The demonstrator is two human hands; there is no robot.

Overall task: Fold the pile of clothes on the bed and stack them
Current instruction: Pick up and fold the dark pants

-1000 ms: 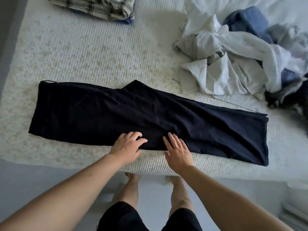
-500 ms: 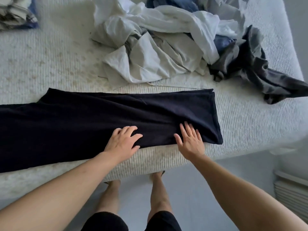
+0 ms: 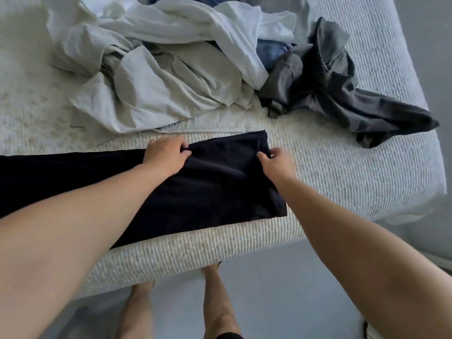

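Pinching the far edge of the long dark navy trousers [image 3: 208, 182] at mid-frame, the left hand [image 3: 166, 155] and right hand [image 3: 277, 162] are both closing their grip on the cloth, which is lying along the white ribbed bed [image 3: 354, 172]; the rumpled pale-and-grey clothes pile [image 3: 183, 69] is sitting across the upper frame.

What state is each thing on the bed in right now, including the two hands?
Dark trousers: laid flat, far edge pinched.
Left hand: gripping the trousers.
Right hand: gripping the trousers.
Pile of clothes: crumpled, unfolded.
Grey garment: crumpled, unfolded.
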